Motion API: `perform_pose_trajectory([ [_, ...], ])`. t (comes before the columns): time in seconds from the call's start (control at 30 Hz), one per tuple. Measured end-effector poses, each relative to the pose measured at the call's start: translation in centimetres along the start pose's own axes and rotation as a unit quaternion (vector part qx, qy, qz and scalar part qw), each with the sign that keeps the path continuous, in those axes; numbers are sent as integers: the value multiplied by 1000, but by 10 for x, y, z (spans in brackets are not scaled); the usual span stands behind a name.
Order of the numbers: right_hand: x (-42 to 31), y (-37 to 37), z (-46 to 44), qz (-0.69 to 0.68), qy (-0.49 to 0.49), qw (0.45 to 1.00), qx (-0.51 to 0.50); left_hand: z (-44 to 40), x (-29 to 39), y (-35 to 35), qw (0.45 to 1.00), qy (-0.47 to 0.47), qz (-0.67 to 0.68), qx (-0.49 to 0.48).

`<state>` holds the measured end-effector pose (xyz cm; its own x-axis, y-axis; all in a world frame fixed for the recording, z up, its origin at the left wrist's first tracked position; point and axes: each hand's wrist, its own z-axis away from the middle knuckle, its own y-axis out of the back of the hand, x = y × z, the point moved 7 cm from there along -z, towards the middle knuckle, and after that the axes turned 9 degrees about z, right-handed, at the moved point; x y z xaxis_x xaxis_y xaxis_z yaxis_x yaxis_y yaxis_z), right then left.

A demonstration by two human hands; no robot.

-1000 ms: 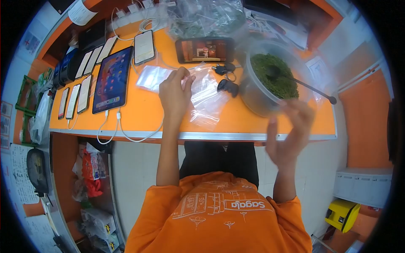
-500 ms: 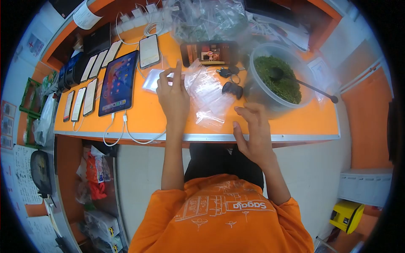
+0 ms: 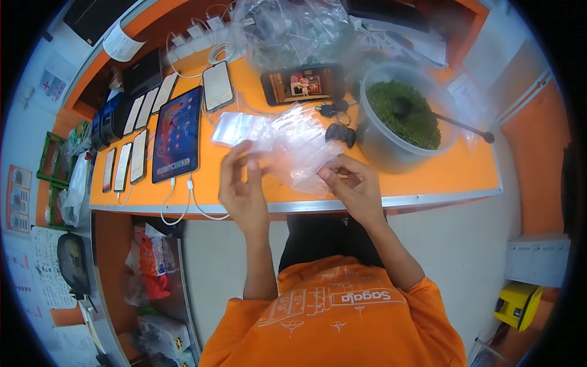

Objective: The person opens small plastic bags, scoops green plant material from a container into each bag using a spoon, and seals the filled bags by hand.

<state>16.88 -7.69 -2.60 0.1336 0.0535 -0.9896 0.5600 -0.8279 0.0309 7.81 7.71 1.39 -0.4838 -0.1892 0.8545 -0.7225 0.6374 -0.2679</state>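
Observation:
Clear plastic bags (image 3: 299, 137) lie loosely piled on the orange table (image 3: 269, 193) in front of me. My right hand (image 3: 356, 186) pinches the edge of a clear bag at the pile's right side. Left of the pile, my left hand (image 3: 243, 183) is slightly blurred, its fingers apart and nothing in them. A flat stack of clear bags (image 3: 233, 129) lies just beyond it. To the right stands a round clear tub (image 3: 391, 153) of green shredded material (image 3: 397, 116), with a black long-handled spoon (image 3: 461, 127) resting in it.
A tablet (image 3: 177, 134) and several phones (image 3: 139, 156) lie at the left, with white cables. Beyond the pile, a phone showing a video (image 3: 304, 84) leans upright. Keys (image 3: 333, 109) and a black fob (image 3: 340, 135) lie beside the tub. A large bag (image 3: 293, 33) fills the back.
My right hand has moved left from beside the tub to the loose bags and closed on one. My left hand has come back toward the table's front edge, off the flat stack.

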Motion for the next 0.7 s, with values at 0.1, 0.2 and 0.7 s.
perform_pose_trajectory([
  [0.1, -7, 3, 5, 37, 36, 998, 18, 18, 32, 5, 959, -229, -168, -19],
  [0.2, -12, -3, 12, 74, 69, 995, -8, 38, 31, -26, 934, -24, -231, -273],
  [0.7, -8, -37, 19, 103, 19, 988, -110, 62, 21, -12, 907, -75, -318, -264],
])
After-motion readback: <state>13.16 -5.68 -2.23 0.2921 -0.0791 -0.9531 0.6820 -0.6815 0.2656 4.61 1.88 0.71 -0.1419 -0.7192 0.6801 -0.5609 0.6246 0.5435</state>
